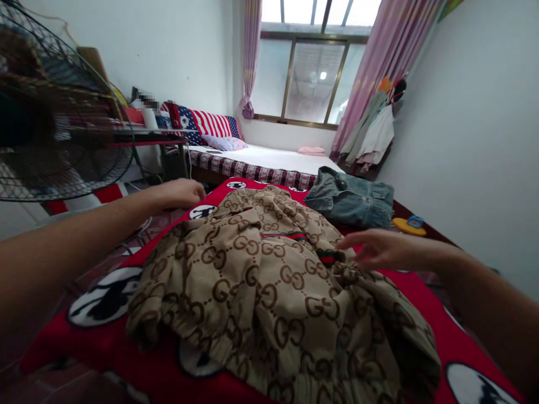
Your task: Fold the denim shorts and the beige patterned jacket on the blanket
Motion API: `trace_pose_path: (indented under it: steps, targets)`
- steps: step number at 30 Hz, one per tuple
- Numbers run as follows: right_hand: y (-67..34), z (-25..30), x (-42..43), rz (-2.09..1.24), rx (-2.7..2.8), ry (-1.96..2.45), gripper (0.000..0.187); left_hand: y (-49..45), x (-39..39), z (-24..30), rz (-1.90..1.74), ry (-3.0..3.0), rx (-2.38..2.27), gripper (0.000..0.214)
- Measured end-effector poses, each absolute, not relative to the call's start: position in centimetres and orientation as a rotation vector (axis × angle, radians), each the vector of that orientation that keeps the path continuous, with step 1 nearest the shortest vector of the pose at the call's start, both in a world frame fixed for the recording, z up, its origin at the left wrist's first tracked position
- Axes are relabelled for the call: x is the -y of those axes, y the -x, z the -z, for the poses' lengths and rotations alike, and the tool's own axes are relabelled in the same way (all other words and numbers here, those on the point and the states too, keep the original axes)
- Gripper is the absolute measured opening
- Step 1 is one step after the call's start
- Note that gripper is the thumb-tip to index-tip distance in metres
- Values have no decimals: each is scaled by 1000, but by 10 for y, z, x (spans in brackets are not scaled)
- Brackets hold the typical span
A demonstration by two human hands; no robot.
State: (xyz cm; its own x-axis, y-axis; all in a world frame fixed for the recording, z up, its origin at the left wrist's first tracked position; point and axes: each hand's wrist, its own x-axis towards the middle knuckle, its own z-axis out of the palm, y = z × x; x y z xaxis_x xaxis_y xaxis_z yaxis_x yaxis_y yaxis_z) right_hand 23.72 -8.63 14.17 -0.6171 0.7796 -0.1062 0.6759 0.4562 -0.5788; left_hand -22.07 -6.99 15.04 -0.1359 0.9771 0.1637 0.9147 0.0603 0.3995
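A tan jacket (269, 280) with a brown repeating letter print lies spread and creased, its gathered hem toward me. Green and red striped bands show at its middle. My left hand (183, 193) hovers beyond the jacket's left side, fingers loosely bent and holding nothing. Over the jacket's right side is my right hand (374, 248), open with the fingers stretched out and the thumb apart. Whether its fingertips touch the fabric I cannot tell. Behind it a folded blue denim jacket (351, 199) rests on the red cloth (96, 350) with black-and-white round patterns.
A wire-caged fan (67, 163) stands close on the left, beside a cluttered desk (147, 137). Beyond is a bed with a white sheet (269, 157) under a window. Clothes (374, 134) hang by the right curtain. A yellow round object (408, 226) sits at the right.
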Motion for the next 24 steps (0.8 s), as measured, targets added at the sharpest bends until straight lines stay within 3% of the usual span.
trace_pose_path:
  steps: [4,8,10,14,16,19,20,24]
  targets:
    - [-188,-128,45,-842,1993,1141,33,123,76,-154,-931,-2430,-1550,35]
    - [-147,-59,16,-498,2090,1225,38,45,114,-101,-469,-2765,-777,44]
    - [-150,-26,6,-264,2186,1353,44,45,124,-77,-336,-2778,-899,58]
    - [-188,9,-8,-86,2026,1484,33,108,126,-74,-138,-2515,-1410,65]
    - [-205,14,-12,-123,1927,1492,32,144,127,-86,6,-2374,-1512,54]
    - [-213,15,-12,-159,1868,1482,37,177,128,-105,194,-2219,-1619,14]
    - [-212,16,-12,-166,1859,1470,39,181,127,-109,272,-2167,-1632,9]
    - [-205,18,-8,-210,1841,1420,44,166,100,-127,467,-1913,-1532,21]
